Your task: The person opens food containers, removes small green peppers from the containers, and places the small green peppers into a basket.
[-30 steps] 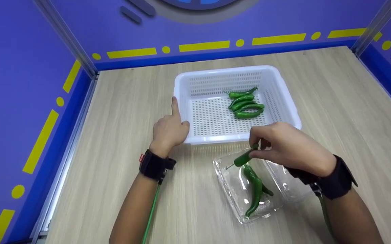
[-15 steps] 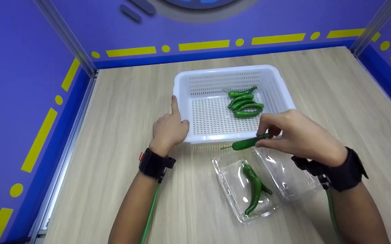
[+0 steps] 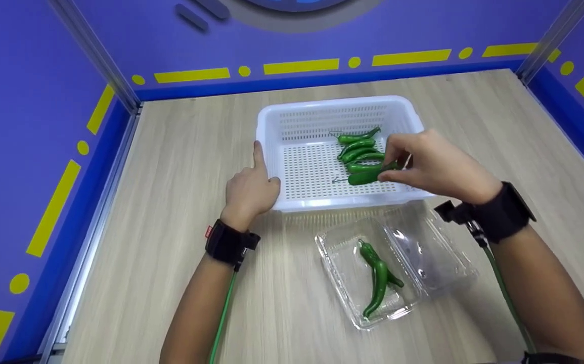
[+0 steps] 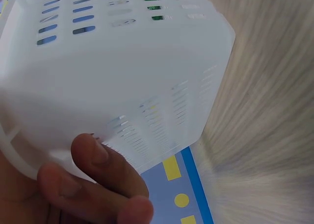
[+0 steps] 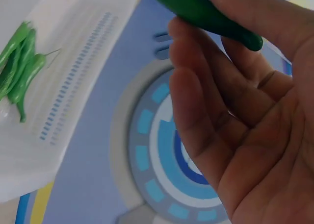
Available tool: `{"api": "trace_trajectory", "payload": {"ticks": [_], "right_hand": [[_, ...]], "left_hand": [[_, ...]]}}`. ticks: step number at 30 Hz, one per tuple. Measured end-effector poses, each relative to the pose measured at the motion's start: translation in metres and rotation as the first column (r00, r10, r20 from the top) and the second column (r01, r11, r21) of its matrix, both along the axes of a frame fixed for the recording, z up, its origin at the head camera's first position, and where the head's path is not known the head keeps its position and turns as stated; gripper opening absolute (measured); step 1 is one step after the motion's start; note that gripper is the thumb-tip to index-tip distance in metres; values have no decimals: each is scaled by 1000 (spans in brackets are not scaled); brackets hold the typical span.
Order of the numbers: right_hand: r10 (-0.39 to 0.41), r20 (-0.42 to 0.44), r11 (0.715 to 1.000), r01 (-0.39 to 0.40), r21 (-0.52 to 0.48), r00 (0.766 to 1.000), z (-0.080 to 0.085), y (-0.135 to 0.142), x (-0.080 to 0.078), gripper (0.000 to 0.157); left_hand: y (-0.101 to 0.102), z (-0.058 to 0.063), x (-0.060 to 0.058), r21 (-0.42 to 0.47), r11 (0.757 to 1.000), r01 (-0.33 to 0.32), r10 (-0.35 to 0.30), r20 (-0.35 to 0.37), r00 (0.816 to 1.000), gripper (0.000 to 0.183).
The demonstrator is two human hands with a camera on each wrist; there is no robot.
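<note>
Over the right part of a white slotted basket (image 3: 317,203), my right hand (image 3: 431,164) pinches a green chili pepper (image 3: 362,177) between thumb and fingers. In the right wrist view this held pepper (image 5: 198,11) lies against the fingertips, its narrow end towards the palm. Several green peppers (image 3: 358,145) lie inside the basket, partly behind the held one. My left hand (image 3: 251,189) holds the basket's left rim, index finger stretched along it and thumb over it. In the left wrist view its other fingers (image 4: 110,167) bend loosely beside the basket's outer wall.
An open clear plastic clamshell box (image 3: 334,273) lies in front of the basket, its lid (image 3: 436,253) folded out to the right. Green peppers (image 3: 378,283) lie crossed in its tray. Blue panels (image 3: 297,45) stand behind and beside the wooden table (image 3: 185,151).
My right hand has carried the pepper from above the clamshell box up and away to over the basket. The left hand keeps its place at the rim.
</note>
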State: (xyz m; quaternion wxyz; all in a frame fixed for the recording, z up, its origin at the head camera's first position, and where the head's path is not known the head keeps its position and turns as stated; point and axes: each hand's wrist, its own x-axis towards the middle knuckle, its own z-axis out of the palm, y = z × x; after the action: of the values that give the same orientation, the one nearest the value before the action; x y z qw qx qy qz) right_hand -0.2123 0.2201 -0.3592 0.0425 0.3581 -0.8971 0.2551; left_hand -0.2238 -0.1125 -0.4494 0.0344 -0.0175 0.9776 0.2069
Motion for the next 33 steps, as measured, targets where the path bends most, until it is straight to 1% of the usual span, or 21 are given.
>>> {"api": "trace_trajectory", "payload": {"ticks": [4, 8, 13, 20, 24, 29, 33], "right_hand": [[-26, 39, 999, 24, 44, 999, -3, -4, -15, 24], [-33, 77, 997, 27, 73, 996, -4, -7, -24, 24], [-57, 107, 990, 43, 131, 993, -5, -14, -36, 25], [-45, 99, 971, 20, 240, 994, -11, -25, -59, 26], [-53, 103, 959, 22, 283, 993, -14, -29, -70, 25], [-83, 140, 949, 35, 315, 987, -21, -31, -81, 23], [-85, 171, 946, 25, 324, 982, -30, -31, -90, 22]], "left_hand": [[-1, 1, 0, -7, 1000, 7, -7, -5, 1000, 88], [-1, 2, 0, -28, 999, 14, -15, -15, 1000, 88], [-1, 3, -1, -29, 1000, 11, -11, 1, 1000, 89], [-1, 1, 1, -13, 1000, 8, -8, 7, 1000, 88], [-1, 1, 1, -13, 1000, 12, -12, 9, 1000, 89], [0, 3, 0, -12, 1000, 13, -13, 8, 1000, 89], [0, 2, 1, -2, 1000, 12, -12, 4, 1000, 89]]}}
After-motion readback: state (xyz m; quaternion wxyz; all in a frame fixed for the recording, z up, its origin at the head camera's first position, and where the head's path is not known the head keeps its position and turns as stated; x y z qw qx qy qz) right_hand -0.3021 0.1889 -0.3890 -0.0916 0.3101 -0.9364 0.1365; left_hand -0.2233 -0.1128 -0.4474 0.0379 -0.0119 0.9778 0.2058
